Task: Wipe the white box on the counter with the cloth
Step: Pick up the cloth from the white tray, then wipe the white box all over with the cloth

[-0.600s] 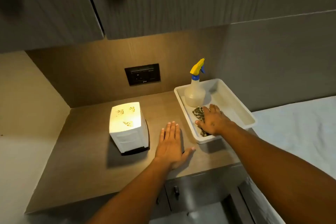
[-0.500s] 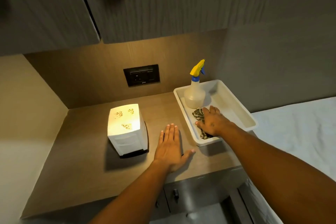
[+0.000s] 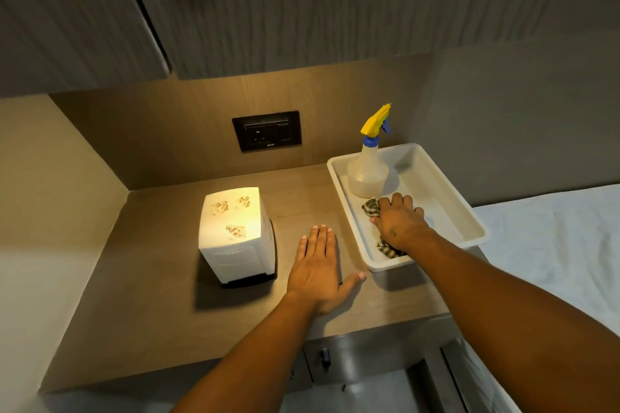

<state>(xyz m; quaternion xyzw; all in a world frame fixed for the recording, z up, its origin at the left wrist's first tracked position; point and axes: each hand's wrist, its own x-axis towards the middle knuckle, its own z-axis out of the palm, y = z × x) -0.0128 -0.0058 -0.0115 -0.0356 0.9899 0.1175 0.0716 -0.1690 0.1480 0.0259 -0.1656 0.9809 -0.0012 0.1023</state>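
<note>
Right hand [image 3: 399,225] lies on cloth [image 3: 372,207] in tray [image 3: 349,211], grasp indeterminate; left hand [image 3: 317,273] flat, fingers spread, beside stained box [image 3: 233,233]

Count: 1 white box w/ brown smudges [image 3: 231,231], 1 checked cloth [image 3: 372,208], 1 shallow white plastic tray [image 3: 469,225], 1 clear spray bottle w/ yellow-and-blue trigger [image 3: 368,168], 1 black wall socket plate [image 3: 266,131], 2 bare hands: left hand [image 3: 317,273], right hand [image 3: 399,225].

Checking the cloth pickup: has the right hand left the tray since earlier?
No. The right hand is still on the cloth inside the tray.
</note>
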